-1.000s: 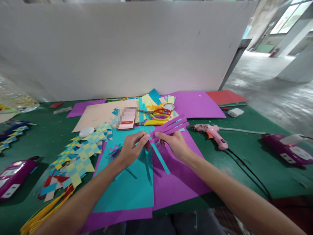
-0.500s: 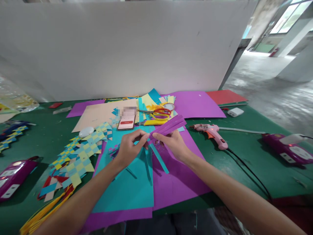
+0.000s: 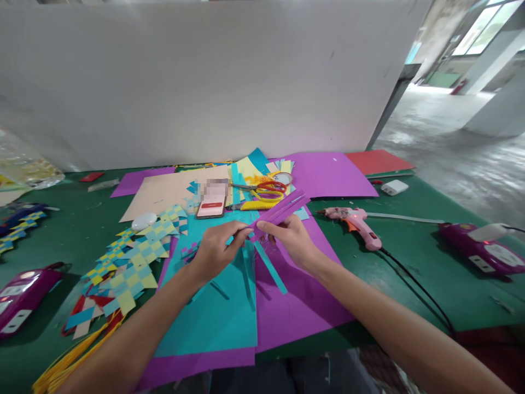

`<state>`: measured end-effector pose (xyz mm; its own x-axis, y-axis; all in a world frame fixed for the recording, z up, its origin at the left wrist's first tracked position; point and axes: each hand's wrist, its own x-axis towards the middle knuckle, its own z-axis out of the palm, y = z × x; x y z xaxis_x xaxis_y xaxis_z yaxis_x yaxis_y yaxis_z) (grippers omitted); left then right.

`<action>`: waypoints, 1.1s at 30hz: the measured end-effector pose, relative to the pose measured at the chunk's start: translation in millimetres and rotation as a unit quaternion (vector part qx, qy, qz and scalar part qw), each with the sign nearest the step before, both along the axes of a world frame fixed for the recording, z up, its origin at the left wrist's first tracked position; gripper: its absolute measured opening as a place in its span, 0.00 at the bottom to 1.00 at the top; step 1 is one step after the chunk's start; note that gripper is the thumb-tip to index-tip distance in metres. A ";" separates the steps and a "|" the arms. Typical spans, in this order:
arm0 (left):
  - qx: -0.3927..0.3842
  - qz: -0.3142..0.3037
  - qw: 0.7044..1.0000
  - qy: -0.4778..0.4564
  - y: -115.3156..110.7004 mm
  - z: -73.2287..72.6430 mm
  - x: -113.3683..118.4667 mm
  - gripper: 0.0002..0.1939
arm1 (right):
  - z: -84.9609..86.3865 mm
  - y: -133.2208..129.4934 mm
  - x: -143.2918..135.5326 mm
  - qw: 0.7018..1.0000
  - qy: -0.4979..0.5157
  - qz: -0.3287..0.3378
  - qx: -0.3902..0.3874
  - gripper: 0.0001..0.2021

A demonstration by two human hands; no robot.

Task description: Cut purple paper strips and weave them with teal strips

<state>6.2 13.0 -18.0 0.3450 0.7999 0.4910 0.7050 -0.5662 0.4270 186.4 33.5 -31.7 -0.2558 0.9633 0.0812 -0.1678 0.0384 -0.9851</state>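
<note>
Left hand [image 3: 219, 246]: thumb and forefinger brought together in a pinch at the near end of a bundle of purple paper strips [image 3: 283, 210]. Right hand [image 3: 293, 238]: nearly closed, thumb pressed on top of the same bundle, other fingers tucked beneath, partly hidden. Strips lie between the two hands and fan out past the right thumb, away from the person, held above a blue sheet [image 3: 213, 323] and a purple sheet [image 3: 303, 306]. A narrow blue strip [image 3: 270, 268] slants down from just below the fingertips; what holds its upper end cannot be made out. Judged handling: very light, springy along the length, quick to crease, layers prone to slide over one another. Best hold looks to be a flat, gentle pinch near the joined end, loose tails left free. Beyond the left hand, a phone [image 3: 212, 202]; beyond the right, red-handled scissors [image 3: 276, 187]; right of the right hand, a pink glue gun [image 3: 359, 221] on the green tabletop [image 3: 402, 284].
</note>
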 end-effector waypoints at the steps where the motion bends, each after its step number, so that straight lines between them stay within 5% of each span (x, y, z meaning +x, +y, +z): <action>1: 0.010 -0.001 1.000 0.011 0.4 -1.2 -0.9 0.13 | 0.5 0.0 0.3 1.000 -0.003 -0.001 -0.001 0.14; 6: 0.006 -0.005 1.000 0.009 0.6 -4.2 -2.2 0.14 | 2.4 -0.6 0.2 1.000 -0.009 -0.008 -0.003 0.14; 16: -0.121 -0.004 0.988 -0.096 -0.4 5.3 5.3 0.16 | -2.8 1.8 -0.2 1.000 0.003 0.003 0.008 0.16; 33: -0.147 -0.019 0.984 -0.095 2.0 7.5 2.9 0.17 | -5.9 3.4 -1.6 1.000 0.020 0.015 0.014 0.12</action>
